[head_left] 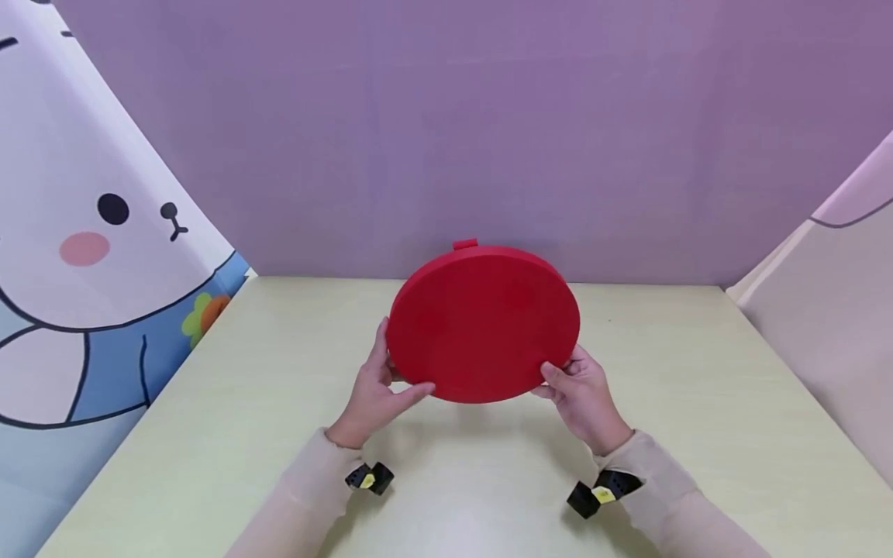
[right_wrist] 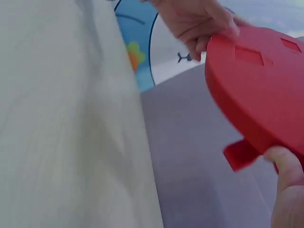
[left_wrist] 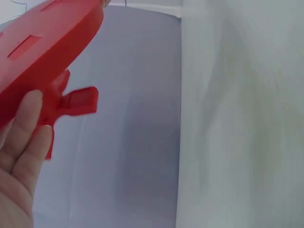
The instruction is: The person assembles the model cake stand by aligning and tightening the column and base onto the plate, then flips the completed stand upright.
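A red round disc with a thick rim [head_left: 484, 329] is held up over the table, its flat face tilted toward me. My left hand [head_left: 373, 403] grips its lower left edge, thumb along the bottom and fingers behind. At the lower right edge my right hand [head_left: 586, 399] pinches it, thumb on the face. Rectangular recesses mark the disc [left_wrist: 52, 42] in the left wrist view, and a red arm [left_wrist: 80, 101] juts out from one side of it. The right wrist view also has a red tab [right_wrist: 240, 154] sticking out. Fingers partly hide the disc's edge.
A pale table [head_left: 209, 434] extends under both forearms. Behind it stands a purple backdrop [head_left: 488, 139]. A sheet with a cartoon animal [head_left: 84, 310] hangs at the left, and a pale sheet [head_left: 830, 310] at the right. Black devices [head_left: 603, 492] are strapped to both wrists.
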The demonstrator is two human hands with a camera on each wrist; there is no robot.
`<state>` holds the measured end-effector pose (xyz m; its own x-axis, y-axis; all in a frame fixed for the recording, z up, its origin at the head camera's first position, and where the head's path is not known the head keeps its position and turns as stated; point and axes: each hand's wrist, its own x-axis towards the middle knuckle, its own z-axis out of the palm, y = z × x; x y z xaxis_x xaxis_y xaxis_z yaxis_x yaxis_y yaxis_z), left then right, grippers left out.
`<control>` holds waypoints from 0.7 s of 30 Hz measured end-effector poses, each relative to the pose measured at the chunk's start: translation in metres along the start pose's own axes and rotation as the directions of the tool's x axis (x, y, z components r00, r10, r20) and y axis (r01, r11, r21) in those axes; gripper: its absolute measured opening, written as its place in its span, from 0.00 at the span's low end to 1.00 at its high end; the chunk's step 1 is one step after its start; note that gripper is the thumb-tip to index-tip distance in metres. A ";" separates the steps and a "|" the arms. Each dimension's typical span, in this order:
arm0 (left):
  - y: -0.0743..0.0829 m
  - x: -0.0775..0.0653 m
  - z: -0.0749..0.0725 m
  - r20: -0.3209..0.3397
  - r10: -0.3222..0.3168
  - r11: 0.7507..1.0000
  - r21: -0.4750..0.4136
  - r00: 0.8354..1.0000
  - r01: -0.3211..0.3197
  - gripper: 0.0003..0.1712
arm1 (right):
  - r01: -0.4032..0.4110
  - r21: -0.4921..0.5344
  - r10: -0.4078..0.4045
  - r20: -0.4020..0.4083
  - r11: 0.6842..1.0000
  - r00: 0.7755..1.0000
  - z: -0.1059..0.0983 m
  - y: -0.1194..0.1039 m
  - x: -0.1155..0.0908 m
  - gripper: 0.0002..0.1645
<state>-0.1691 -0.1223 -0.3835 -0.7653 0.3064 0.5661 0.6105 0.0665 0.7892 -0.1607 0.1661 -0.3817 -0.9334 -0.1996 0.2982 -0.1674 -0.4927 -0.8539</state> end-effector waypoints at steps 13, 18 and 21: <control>-0.005 0.008 0.005 -0.012 -0.316 0.938 -0.151 0.949 0.311 0.59 | -0.137 -0.402 0.135 -0.033 0.905 0.990 -0.016 -0.007 0.010 0.56; -0.008 0.011 0.003 -0.007 -0.352 0.921 -0.179 0.936 0.345 0.58 | -0.177 -0.364 0.185 -0.015 0.915 0.983 -0.019 -0.011 0.016 0.58; -0.007 0.014 0.001 -0.010 -0.394 0.909 -0.156 0.919 0.387 0.57 | -0.200 -0.319 0.215 0.011 0.927 0.977 -0.020 -0.014 0.018 0.58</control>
<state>-0.1836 -0.1174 -0.3815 -0.9458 0.2458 0.2122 0.2265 0.0310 0.9735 -0.1813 0.1862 -0.3724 -0.9441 -0.3099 0.1126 -0.0695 -0.1467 -0.9867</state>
